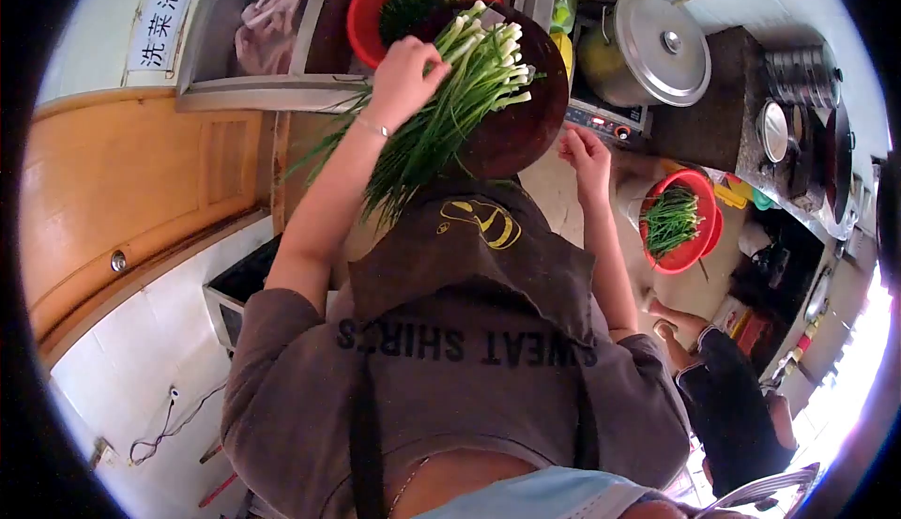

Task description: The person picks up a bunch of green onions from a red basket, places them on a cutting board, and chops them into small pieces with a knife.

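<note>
A large bunch of green onions lies across a dark round board, white ends toward the upper right and leaves hanging over the near edge. My left hand rests at the left side of the bunch, its fingers curled in by the stalks; what they hold is too small to make out. Right of the board, my right hand is raised with fingertips pinched together, apart from the onions. Behind the board a red basin holds chopped greens.
Pale meat lies in a metal sink at upper left. A lidded steel pot stands on a cooker at upper right. Another red basin with green onions is at right. A person in dark clothes is at lower right.
</note>
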{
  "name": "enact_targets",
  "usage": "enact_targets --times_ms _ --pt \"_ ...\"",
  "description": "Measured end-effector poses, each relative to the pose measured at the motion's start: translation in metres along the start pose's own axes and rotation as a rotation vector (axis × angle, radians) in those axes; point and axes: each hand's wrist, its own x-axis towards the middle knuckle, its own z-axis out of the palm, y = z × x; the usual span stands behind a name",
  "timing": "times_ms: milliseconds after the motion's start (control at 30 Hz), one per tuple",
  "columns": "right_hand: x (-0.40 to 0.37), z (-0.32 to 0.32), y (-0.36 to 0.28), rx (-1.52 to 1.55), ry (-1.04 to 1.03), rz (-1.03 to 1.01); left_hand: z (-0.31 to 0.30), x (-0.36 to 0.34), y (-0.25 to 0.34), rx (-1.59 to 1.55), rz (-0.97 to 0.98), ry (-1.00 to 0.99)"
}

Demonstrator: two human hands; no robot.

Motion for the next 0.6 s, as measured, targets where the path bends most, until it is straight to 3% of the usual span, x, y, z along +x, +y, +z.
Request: enact_targets --times_ms 100,167,333,400,433,500,600 --pt "-0.003 0.014 0.006 -0.042 -0.022 0.016 0.031 0.018 -0.054 0.009 -0.004 -0.035" --pt "-0.004 0.018 0.014 -0.046 -0.042 0.013 0.046 0.025 -0.074 -0.053 -0.086 -0.182" --pt "0.0 0.027 0.019 -0.095 -0.046 -0.033 0.043 0.024 -0.067 -0.243 -0.142 -0.272" --pt "0.014 0.041 0.013 -0.144 0.025 -0.072 0.045 0.018 -0.05 -0.117 -0.071 -0.192" --pt "0.026 0.052 0.014 -0.068 0.05 -0.002 0.042 0.016 -0.038 -0.099 -0.113 -0.272" --pt "0.057 0.069 0.025 0.036 0.017 -0.013 0.052 0.014 -0.033 -0.027 0.001 -0.286" --pt "0.09 0.094 0.038 -0.033 0.053 0.037 0.065 0.007 -0.035 0.094 -0.028 -0.298"
